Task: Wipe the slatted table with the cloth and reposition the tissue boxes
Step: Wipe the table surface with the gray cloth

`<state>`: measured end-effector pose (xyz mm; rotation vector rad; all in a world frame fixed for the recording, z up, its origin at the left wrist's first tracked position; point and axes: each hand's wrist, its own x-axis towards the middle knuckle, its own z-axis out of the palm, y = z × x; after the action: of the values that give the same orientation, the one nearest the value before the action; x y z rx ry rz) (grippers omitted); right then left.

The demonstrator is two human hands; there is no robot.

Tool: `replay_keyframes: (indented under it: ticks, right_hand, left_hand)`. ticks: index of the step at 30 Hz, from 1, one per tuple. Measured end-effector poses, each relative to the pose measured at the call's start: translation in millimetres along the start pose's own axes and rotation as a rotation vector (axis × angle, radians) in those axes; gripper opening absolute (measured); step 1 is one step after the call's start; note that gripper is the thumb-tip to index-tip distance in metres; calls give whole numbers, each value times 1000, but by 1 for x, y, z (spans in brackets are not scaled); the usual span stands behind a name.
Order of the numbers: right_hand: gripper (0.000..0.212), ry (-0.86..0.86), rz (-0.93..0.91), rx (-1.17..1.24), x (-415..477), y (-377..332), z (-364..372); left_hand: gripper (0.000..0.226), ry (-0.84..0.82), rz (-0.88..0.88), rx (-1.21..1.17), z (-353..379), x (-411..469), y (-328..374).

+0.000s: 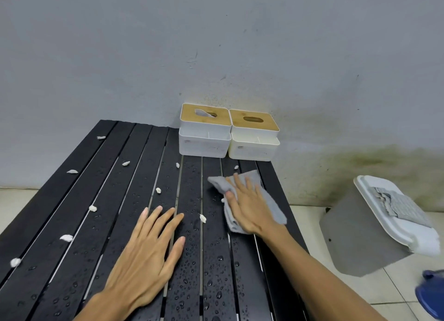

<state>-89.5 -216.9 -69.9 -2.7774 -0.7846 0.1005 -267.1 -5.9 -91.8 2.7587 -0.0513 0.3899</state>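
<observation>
Head view, cloth (pixel 271 207) under flat right hand (pixel 249 207), tbl (pixel 72 224) wet

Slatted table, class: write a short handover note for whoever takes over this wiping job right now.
Left hand: flat on the slatted table, open, holding nothing.
Right hand: pressing the grey cloth flat near the table's right edge.
Two tissue boxes: side by side at the far edge, by the wall.
Done: little visibly.
Left: water drops, white scraps, then reposition the boxes.
</observation>
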Motion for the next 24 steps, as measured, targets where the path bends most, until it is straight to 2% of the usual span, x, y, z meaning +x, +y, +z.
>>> replay_keyframes:
  ticks: [3, 5, 8, 10, 12, 14, 18, 20, 24]
  right_hand:
    - [53, -16, -156, 180, -30, -22, 3]
    - [53, 47, -106, 414, -47, -33, -1]
    - [53, 319, 251, 912, -57, -34, -17]
    - [54, 557, 493, 1080, -57, -21, -36]
    - [53, 758, 568, 1021, -50, -5, -54]
    - [52, 765, 517, 794, -32, 11, -60]
    - [63, 412, 491, 323, 18, 41, -24]
    - [61, 232, 523, 126, 37, 43, -8]
    - [58, 184, 496, 71, 61, 32, -2]
  left_hand:
    - [58, -4, -2, -3, -2, 0, 1]
    - [57, -2, 0, -1, -3, 0, 1]
    - [57, 11, -4, -10, -5, -1, 1]
    - [57, 27, -10, -4, -6, -1, 1]
    - [56, 47, -17, 12, -7, 2, 1]
    - [55, 61, -31, 43, -8, 9, -1]
    - [57, 29, -107, 115, -8, 23, -12]
    - [61, 9, -128, 135, -7, 25, -19]
    - [62, 20, -151, 103, -4, 24, -22]
